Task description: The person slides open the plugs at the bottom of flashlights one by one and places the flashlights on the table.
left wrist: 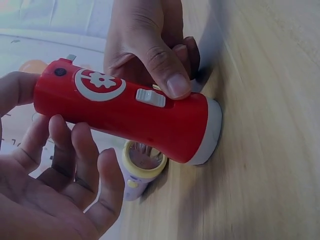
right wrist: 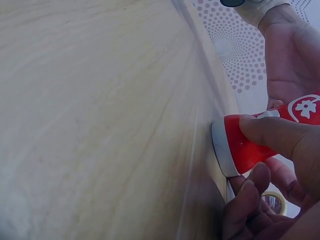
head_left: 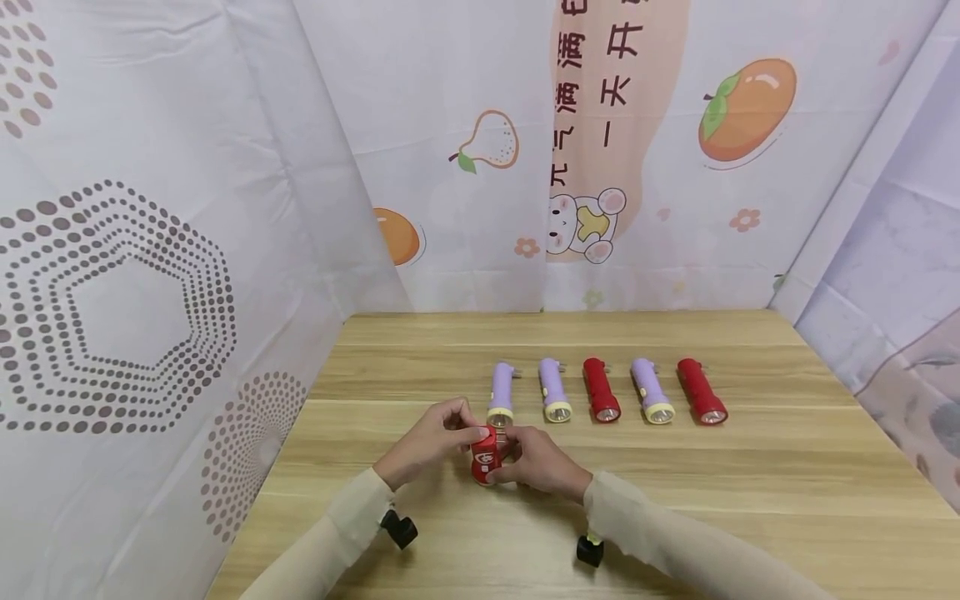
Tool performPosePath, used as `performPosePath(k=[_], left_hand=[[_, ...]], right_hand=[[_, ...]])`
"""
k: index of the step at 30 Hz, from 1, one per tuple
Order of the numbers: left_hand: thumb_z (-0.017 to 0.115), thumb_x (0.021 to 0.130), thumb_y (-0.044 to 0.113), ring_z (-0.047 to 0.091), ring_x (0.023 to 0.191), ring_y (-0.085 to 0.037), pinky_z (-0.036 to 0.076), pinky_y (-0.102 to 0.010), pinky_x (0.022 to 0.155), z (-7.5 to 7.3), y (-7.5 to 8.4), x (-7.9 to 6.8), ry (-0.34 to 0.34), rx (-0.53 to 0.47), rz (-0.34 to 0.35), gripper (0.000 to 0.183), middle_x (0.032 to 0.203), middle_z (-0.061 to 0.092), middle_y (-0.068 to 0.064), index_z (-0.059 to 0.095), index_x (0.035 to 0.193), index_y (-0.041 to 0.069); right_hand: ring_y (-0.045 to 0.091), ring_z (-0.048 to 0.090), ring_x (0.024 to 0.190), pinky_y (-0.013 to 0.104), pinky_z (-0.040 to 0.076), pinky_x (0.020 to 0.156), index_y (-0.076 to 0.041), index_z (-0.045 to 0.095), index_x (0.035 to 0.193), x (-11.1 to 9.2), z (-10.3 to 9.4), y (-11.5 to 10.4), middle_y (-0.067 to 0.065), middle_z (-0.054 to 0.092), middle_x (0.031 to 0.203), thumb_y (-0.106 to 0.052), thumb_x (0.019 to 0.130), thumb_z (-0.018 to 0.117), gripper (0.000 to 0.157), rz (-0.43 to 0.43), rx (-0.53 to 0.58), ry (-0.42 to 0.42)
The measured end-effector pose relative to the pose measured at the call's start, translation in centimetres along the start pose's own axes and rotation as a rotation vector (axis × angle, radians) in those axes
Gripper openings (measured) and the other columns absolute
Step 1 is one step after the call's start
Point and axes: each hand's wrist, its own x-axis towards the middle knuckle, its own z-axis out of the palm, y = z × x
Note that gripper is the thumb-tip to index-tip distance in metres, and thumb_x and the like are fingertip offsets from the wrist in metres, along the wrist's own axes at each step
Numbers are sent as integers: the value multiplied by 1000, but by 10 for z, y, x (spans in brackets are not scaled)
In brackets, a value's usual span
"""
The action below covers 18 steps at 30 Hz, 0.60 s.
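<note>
A red flashlight [head_left: 485, 458] with a white rim stands lens-down on the wooden table, tilted in the left wrist view. A white slide switch [left wrist: 150, 97] and a white flower emblem [left wrist: 100, 82] show on its side. Metal prongs [head_left: 501, 436] stick out by its tail end. Around the lower body, my right hand [head_left: 540, 461] grips the flashlight, its thumb beside the switch. My left hand [head_left: 438, 433] is at the tail end, thumb on top and curled fingers close against the side. Right behind is a purple flashlight [head_left: 501, 390] with a yellow rim.
Several more flashlights lie in a row to the right, among them a purple one [head_left: 553, 387] and a red one [head_left: 697, 392]. Printed curtains [head_left: 450, 75] hang behind and beside the table [head_left: 675, 483]. Small black devices hang at both wrists.
</note>
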Motion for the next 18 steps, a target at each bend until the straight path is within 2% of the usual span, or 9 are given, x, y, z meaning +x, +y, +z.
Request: performPosePath(k=[10,18], left_hand=[[76,95,24,58,83,-22,51,-36,72,2,-2,1,14,-7,-11,29,94,62,-6,54,89,6],[77,94,22,56,89,-23,51,-37,77,4,-5,2,44,14,26,29,95,61,-6,54,87,6]], right_hand=[[17,64,92,34,53,79,-12,70,116,0,1,-2,-1,73,103,-14,81,89,40,22,30,-8],[16,65,93,34,53,80,-12,70,116,0,1,-1,-1,73,103,-13,81,89,40,13,27,-6]])
